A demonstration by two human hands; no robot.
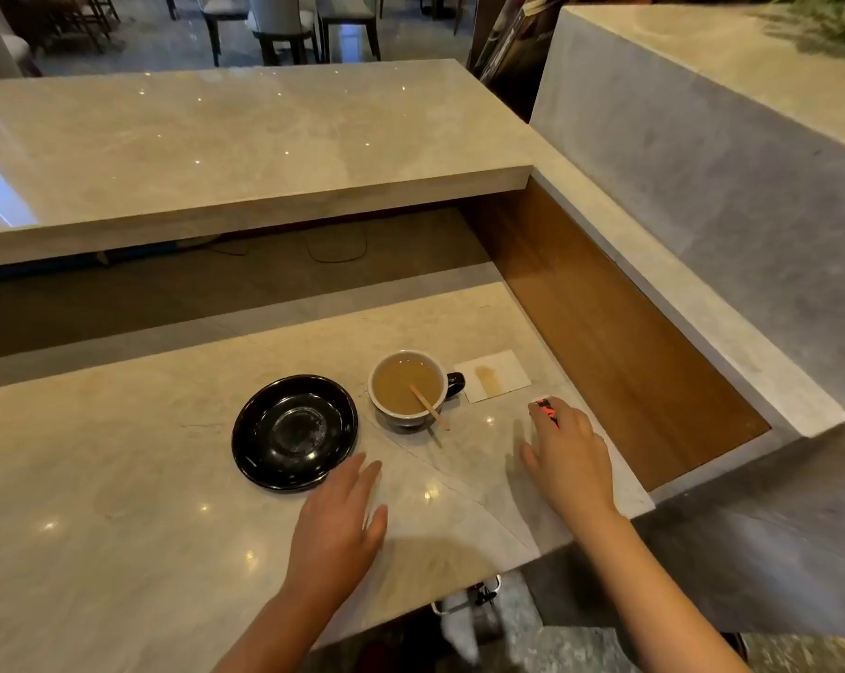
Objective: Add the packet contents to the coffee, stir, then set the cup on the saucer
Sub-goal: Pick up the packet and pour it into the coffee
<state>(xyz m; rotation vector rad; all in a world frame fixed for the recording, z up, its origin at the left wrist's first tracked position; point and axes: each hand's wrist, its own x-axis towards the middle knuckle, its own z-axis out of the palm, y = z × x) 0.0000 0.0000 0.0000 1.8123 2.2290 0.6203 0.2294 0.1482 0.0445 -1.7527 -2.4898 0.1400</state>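
Cup [407,388] of milky coffee on table [119,502], wooden stirrer [428,407] leaning inside, handle turned right toward stained napkin [498,375]. Black saucer [294,432] just left of cup, apart from it. Right hand [570,459] lying over red packet [546,409], fingers curled on it; grip not clear. Left hand [338,522] open, flat, empty, near saucer. Likely step: packet pickup. Best pinched at one edge, torn well away from cup, poured low over the centre; stirrer apt to tip out if rim bumped.
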